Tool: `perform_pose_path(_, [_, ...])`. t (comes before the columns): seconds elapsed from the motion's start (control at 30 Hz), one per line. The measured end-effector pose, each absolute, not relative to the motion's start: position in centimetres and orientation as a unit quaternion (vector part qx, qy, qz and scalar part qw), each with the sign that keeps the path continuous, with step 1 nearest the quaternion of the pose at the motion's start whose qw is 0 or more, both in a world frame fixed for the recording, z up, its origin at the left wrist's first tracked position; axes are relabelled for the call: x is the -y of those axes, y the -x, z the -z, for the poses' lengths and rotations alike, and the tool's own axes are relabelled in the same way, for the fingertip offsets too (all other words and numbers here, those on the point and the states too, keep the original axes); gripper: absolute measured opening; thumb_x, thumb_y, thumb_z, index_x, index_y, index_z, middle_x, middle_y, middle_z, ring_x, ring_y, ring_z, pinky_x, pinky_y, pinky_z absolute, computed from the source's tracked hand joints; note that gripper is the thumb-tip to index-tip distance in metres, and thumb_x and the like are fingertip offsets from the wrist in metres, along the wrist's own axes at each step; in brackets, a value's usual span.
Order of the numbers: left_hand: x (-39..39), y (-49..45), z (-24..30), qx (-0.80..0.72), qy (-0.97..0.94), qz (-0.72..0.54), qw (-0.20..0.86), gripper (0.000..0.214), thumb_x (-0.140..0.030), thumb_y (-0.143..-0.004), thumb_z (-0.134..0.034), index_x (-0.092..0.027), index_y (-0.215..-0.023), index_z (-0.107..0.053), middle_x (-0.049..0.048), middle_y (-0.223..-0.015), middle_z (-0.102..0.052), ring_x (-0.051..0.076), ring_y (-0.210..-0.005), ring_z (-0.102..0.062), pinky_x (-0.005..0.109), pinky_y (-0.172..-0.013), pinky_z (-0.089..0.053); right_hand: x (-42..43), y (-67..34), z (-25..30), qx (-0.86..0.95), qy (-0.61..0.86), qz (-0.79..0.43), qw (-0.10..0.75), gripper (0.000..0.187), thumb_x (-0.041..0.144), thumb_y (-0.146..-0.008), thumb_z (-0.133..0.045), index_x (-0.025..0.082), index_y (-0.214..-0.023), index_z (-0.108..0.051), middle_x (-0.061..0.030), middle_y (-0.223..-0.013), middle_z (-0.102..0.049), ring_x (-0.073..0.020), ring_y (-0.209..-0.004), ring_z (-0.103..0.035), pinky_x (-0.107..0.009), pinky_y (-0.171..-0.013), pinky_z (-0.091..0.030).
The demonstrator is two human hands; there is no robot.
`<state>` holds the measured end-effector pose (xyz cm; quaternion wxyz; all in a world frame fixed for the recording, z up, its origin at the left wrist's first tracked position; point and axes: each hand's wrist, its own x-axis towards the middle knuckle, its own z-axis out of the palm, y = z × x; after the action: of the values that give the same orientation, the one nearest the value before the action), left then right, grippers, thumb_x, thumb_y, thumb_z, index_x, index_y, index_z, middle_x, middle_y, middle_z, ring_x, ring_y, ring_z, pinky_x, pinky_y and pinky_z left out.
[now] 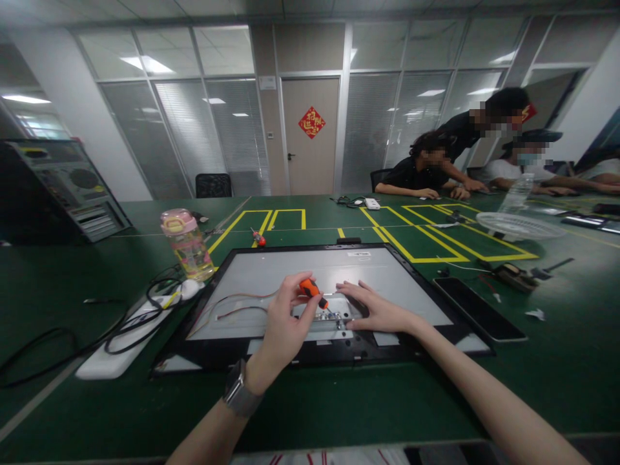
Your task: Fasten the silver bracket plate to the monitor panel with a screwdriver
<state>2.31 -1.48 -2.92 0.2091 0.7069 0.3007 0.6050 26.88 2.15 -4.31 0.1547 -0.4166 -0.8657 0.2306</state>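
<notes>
Bottle [188, 248] near panel [320, 266]; contents unclear

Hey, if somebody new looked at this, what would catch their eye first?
Probably the orange-and-black screwdriver in the left hand, pointing down at a small board near the front edge of the large flat panel. Next, perhaps, the pink-lidded bottle left of the panel, and the red diamond sign on the door ahead.
</notes>
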Motion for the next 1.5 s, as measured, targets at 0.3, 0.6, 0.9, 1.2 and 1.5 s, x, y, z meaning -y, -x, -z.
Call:
perform_pose_path(0.3, [1.6, -2.4, 2.6, -0.315, -0.718, -0.588, 0.2, 0.032, -0.019, -0.089, -0.061, -0.021, -0.12, -0.053, 0.0068, -0.109, -0.064, 0.017, -0.088, -0.07, 0.027, -0.075, -0.061, -2.2, -26.9, 4.3, 0.865, 0.414, -0.235, 0.16, 0.085, 0.06, -0.078, -0.065, 0.023, -0.148, -0.034, -0.0112, -0.155, -0.035, -0.0285, -0.145, -0.025, -0.052, -0.12, -0.003])
perform_pose_path(0.6, [1.6, -2.4, 2.8, -0.31, -0.728, -0.584, 0.18, 0.032, -0.018, -0.089, -0.061, -0.023, -0.12, -0.053, 0.0063, -0.11, -0.064, 0.017, -0.09, -0.069, 0.029, -0.078, -0.06, -2.2, -26.9, 4.4, 0.866, 0.412, -0.235, 0.159, 0.083, 0.059, -0.078, -0.066, 0.025, -0.147, -0.035, -0.0112, -0.155, -0.035, -0.0295, -0.145, -0.026, -0.053, -0.119, -0.004])
perform_pose_path(0.9, [1.4, -2.5, -0.1, -0.285, -0.783, -0.519, 0.192, 0.033, -0.015, -0.093, -0.05, -0.022, -0.125, -0.052, 0.0092, -0.118, -0.06, 0.018, -0.095, -0.066, 0.03, -0.081, -0.058, -2.2, -26.9, 4.6, 0.864, 0.418, -0.233, 0.159, 0.083, 0.058, -0.078, -0.066, 0.023, -0.147, -0.037, -0.0112, -0.155, -0.034, -0.0296, -0.145, -0.025, -0.053, -0.119, -0.003])
perform_pose_path(1.2, [-1.0, -3.2, -2.8, -0.269, -0.831, -0.45, 0.183, 0.028, -0.017, -0.087, -0.06, -0.021, -0.115, -0.06, 0.0034, -0.102, -0.057, 0.014, -0.079, -0.062, 0.025, -0.065, -0.06, -2.2, -26.8, 4.4, 0.863, 0.42, -0.233, 0.155, 0.081, 0.058, -0.078, -0.066, 0.024, -0.146, -0.039, -0.0117, -0.156, -0.033, -0.0307, -0.145, -0.025, -0.055, -0.119, -0.003])
perform_pose_path(1.5, [-0.1, -3.6, -2.1, -0.255, -0.812, -0.496, 0.169, 0.029, -0.017, -0.089, -0.058, -0.022, -0.117, -0.061, 0.0032, -0.096, -0.061, 0.016, -0.084, -0.062, 0.029, -0.075, -0.057, -2.2, -26.9, 4.5, 0.865, 0.418, -0.231, 0.156, 0.083, 0.058, -0.078, -0.066, 0.023, -0.147, -0.036, -0.012, -0.155, -0.034, -0.0314, -0.145, -0.025, -0.055, -0.119, -0.003])
